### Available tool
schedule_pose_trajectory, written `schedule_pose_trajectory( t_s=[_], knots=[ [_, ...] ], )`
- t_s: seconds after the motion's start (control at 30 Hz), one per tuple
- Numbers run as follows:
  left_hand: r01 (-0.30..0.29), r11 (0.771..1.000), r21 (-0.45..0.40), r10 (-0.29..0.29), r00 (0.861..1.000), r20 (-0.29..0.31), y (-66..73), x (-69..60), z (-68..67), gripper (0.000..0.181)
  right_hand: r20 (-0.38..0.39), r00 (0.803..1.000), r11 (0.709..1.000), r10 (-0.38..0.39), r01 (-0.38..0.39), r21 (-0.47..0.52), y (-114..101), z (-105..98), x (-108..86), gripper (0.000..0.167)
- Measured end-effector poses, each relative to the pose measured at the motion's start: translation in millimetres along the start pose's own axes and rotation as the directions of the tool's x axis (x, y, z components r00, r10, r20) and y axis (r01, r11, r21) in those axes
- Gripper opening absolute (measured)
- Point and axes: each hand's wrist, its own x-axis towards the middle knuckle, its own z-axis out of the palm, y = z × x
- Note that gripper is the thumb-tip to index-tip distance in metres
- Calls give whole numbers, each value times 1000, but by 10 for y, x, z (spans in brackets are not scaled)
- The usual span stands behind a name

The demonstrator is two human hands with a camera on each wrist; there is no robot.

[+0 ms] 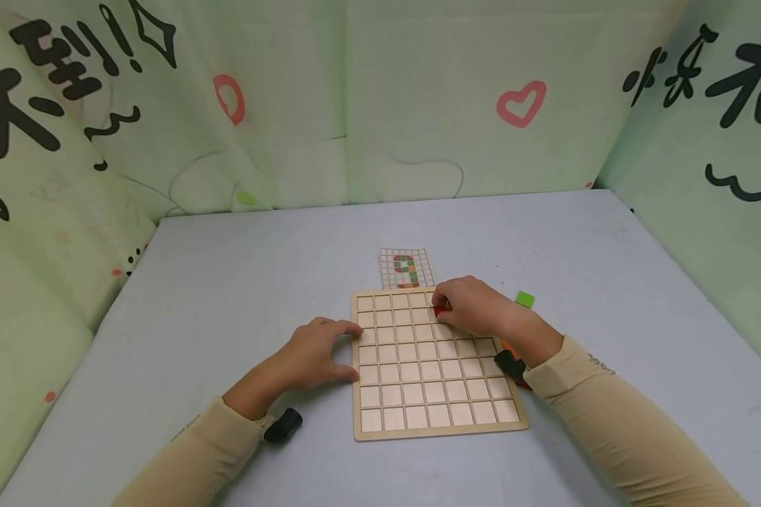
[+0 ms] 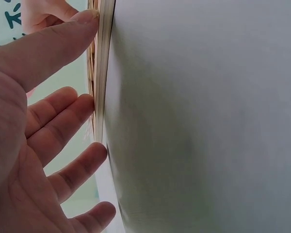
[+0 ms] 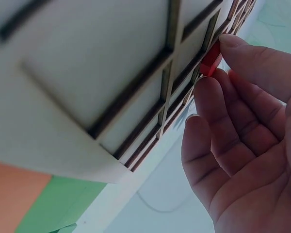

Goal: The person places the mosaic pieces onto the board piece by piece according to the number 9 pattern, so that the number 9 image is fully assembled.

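Note:
A wooden grid board point(image 1: 440, 371) with rows of square cells lies flat on the table. My right hand point(image 1: 472, 308) pinches a small red block point(image 3: 212, 59) between thumb and fingers at the board's upper part, right of the middle. How far the block sits inside a cell I cannot tell. On the opposite side, my left hand point(image 1: 315, 354) touches the board's left edge. Thumb and fingers there are spread and fairly straight, and in the left wrist view the thumb point(image 2: 63, 41) rests against the wooden rim point(image 2: 103, 73).
Beyond the board's far edge lies a printed grid card point(image 1: 406, 266) with a coloured pattern, its lower end next to the board. A green block point(image 1: 524, 299) and an orange piece point(image 1: 509, 348), partly behind the right wrist, lie right of the board. Printed curtains point(image 1: 418, 105) surround the table.

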Motion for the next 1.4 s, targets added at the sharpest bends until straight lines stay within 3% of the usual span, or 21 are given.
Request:
schedule_pose_trajectory(
  t_s=[0.33,1.4],
  knots=[
    [-42,999,15,42,999,-12,1,-2,0,63,8,1000,1000,-2,2,25,-4,1,5,4],
    [-22,1000,9,22,1000,-10,-5,4,7,63,9,1000,1000,-3,3,9,-45,24,4,11]
  ],
)
